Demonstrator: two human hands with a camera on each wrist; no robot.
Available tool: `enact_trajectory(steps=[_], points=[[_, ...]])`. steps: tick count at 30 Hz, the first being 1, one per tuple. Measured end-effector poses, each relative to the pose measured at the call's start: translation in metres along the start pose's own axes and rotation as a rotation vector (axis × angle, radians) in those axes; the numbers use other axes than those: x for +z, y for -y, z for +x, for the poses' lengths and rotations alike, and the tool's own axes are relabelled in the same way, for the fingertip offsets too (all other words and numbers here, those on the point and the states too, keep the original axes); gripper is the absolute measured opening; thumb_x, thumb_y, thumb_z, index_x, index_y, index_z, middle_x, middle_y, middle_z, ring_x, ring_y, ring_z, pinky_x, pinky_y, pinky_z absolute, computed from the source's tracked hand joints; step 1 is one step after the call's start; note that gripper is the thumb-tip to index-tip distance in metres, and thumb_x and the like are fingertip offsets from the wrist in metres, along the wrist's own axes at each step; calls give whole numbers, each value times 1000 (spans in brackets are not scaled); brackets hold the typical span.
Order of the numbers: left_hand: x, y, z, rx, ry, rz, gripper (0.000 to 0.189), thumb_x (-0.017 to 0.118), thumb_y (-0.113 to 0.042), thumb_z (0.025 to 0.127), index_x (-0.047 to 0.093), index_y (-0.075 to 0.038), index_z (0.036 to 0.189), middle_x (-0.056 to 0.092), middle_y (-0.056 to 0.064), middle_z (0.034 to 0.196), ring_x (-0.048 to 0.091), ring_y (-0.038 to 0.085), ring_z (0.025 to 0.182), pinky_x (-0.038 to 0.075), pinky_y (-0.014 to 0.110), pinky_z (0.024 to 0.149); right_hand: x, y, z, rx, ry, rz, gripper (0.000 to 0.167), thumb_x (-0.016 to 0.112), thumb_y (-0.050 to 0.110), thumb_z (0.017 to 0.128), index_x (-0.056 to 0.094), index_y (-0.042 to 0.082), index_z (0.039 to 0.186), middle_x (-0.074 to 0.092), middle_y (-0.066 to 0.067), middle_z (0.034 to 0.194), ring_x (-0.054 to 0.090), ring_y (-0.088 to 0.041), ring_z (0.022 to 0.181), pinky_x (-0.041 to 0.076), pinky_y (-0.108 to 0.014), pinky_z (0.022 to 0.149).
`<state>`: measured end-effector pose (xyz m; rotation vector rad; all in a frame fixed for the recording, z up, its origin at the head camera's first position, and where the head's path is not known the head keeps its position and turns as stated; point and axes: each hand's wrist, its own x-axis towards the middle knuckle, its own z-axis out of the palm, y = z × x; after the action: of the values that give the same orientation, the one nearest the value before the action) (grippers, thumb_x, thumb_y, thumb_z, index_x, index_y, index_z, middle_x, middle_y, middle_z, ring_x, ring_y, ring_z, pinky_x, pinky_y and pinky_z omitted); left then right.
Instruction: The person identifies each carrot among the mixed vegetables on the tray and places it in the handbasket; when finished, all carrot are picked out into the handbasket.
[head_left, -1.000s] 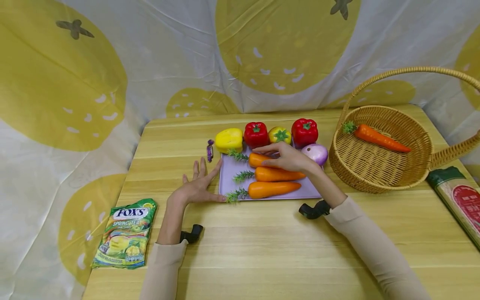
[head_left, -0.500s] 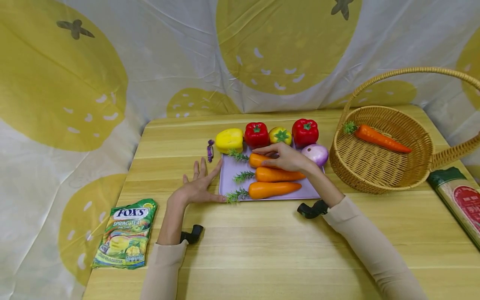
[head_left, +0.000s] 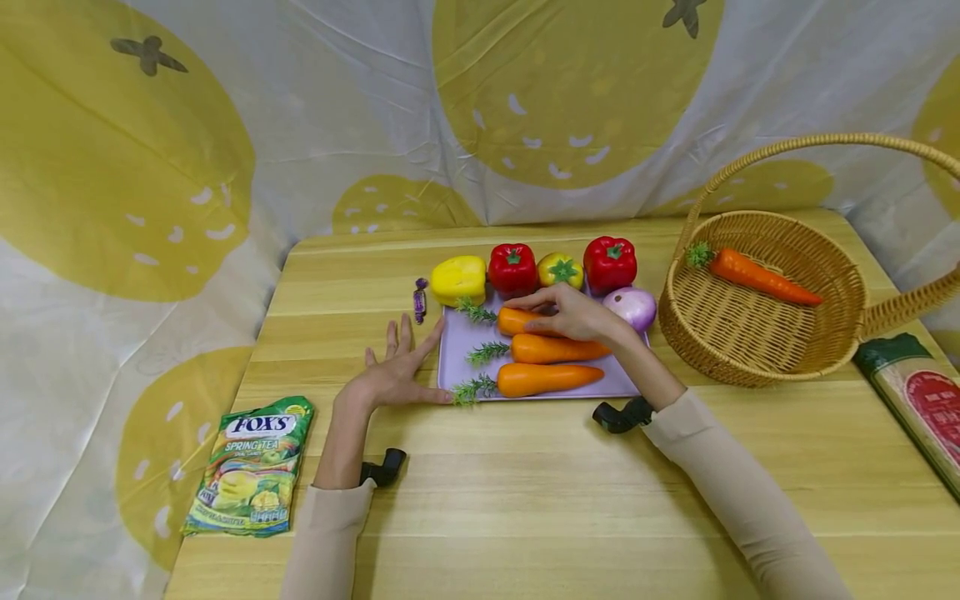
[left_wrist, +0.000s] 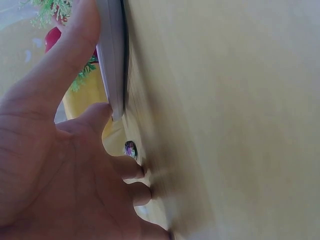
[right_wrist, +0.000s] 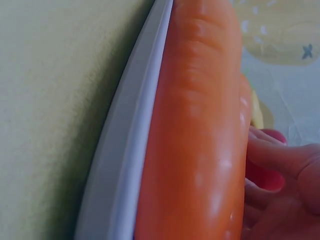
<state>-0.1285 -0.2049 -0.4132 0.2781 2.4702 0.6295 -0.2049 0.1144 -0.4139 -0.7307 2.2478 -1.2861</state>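
Note:
Three orange carrots with green tops lie side by side on a lilac tray. My right hand grips the farthest carrot, thumb on its near side and fingers over its far side. Closer to me are the middle carrot and the nearest carrot, which fills much of the right wrist view and partly hides the hand. My left hand is spread at the tray's left end, thumb and forefinger touching its edge. In the left wrist view the other fingertips rest on the table.
Along the tray's back sit a yellow pepper, two red peppers and a yellow-green tomato; a purple onion is right. Wrapped candy, a candy bag, a wicker basket holding a carrot, and a noodle pack surround it.
The right forearm has shifted very slightly left. Both hands keep their places, and the carrots and tray have not visibly moved.

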Motion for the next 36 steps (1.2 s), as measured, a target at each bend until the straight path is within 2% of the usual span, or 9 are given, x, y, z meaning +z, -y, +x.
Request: enact_trajectory(steps=[2,5,10,16,20,24,30,35,36], points=[[-1,-1,0,-6,2,13,122,78,-67,80,-6,-42,165,-37,20,165,-32,43,154,-15,83,113,-1,0,0,-7,5,5,43,70,7,98,66,10,140,66,-16,142,57,-22,115,45,-23,88],[-2,-4,-2,-18,13,34,120,79,-61,84,-6,-38,166,-36,22,165,-31,44,155,-15,82,114,-2,-1,1,-15,12,7,43,70,6,98,66,10,140,66,-16,141,58,-23,117,47,-22,88],[-3,-4,-3,-18,12,34,119,78,-61,84,-6,-38,166,-36,22,165,-31,44,154,-14,82,114,-3,-2,1,-46,21,2,42,70,5,98,66,8,140,67,-16,139,59,-24,115,48,-21,86],[-2,0,-2,6,-3,2,123,78,-70,78,-5,-44,165,-36,21,165,-32,44,154,-17,83,111,-3,-2,0,-79,29,-18,42,69,7,99,65,8,140,68,-16,137,61,-27,120,50,-32,95],[-4,-4,-3,-2,6,7,123,80,-66,79,-5,-41,165,-35,22,165,-31,44,155,-17,83,112,-3,-3,-1,-84,25,-31,42,68,8,99,65,10,141,67,-16,138,60,-27,121,49,-36,97],[-4,-5,-3,-12,9,24,122,80,-61,82,-5,-38,166,-36,22,165,-31,44,154,-16,83,113,-3,-4,-1,-94,19,-39,43,68,8,99,65,10,141,68,-15,138,60,-26,117,48,-36,96],[2,6,3,16,-9,6,123,76,-72,78,-7,-45,164,-38,22,164,-34,45,153,-17,84,110,-3,-4,-2,-92,10,-36,43,69,9,99,65,12,141,69,-13,137,59,-23,112,47,-33,94],[0,1,1,-7,-4,42,120,78,-63,83,-6,-38,166,-35,24,164,-30,47,154,-13,84,112,-6,-4,-4,-81,7,-26,42,69,11,100,65,15,142,68,-10,139,60,-22,111,48,-32,93],[-3,-4,-2,-19,8,46,120,79,-59,84,-5,-35,166,-35,24,165,-29,46,155,-13,83,113,-6,-4,-4,-84,8,-26,42,69,11,100,65,15,142,68,-10,139,60,-22,111,49,-31,92]])
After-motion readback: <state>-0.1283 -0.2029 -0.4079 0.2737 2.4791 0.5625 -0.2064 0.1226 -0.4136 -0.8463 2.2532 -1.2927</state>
